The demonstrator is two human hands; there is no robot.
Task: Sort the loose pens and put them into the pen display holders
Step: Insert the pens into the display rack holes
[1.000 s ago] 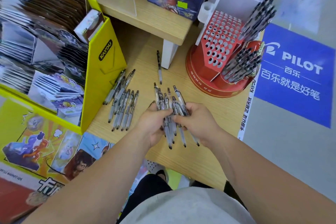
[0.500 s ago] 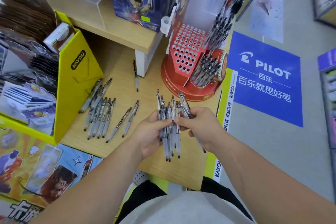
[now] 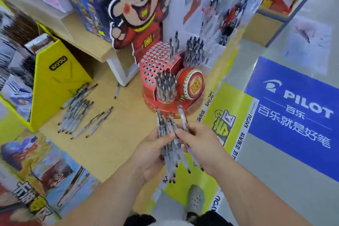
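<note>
A bundle of pens (image 3: 169,145) is gripped by the left hand (image 3: 152,154) and pinched by the right hand (image 3: 199,145) before the red pen display holder (image 3: 156,71)

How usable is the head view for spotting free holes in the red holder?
Head view: motion-smeared and blocky at the edges, worst over the card packs at left; holes of the red holder readable near centre; pen bundle soft; shelf lines bent by the wide angle.
</note>
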